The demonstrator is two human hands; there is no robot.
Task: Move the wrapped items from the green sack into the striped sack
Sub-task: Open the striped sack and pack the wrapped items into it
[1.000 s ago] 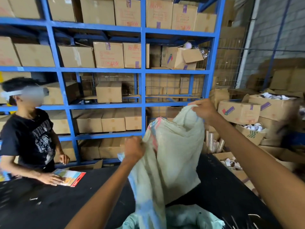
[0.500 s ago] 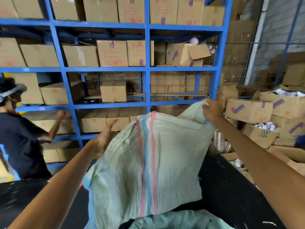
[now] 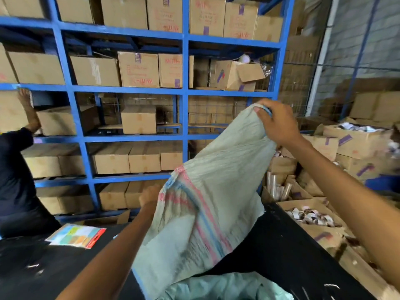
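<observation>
I hold a pale woven striped sack point(image 3: 218, 191) with pink and blue stripes up in the air over the black table point(image 3: 281, 252). My right hand point(image 3: 279, 124) grips its top corner high at the right. Lower down, my left hand point(image 3: 150, 197) grips the sack's left edge, partly hidden behind the cloth. The sack hangs limp and slanted between the two hands. A light green sack point(image 3: 225, 286) lies crumpled at the bottom edge of the view, just under the striped one. No wrapped items show inside either sack.
Blue shelving point(image 3: 184, 92) full of cardboard boxes stands behind the table. A person in a dark shirt point(image 3: 15, 176) reaches to a shelf at the left. A colourful packet point(image 3: 78, 234) lies on the table. Open boxes of small wrapped goods point(image 3: 311, 217) crowd the right side.
My left hand dropped from an open reach to gripping the sack's left edge; the sack, spread flat before, now hangs slanted. The person at the left has turned to the shelf.
</observation>
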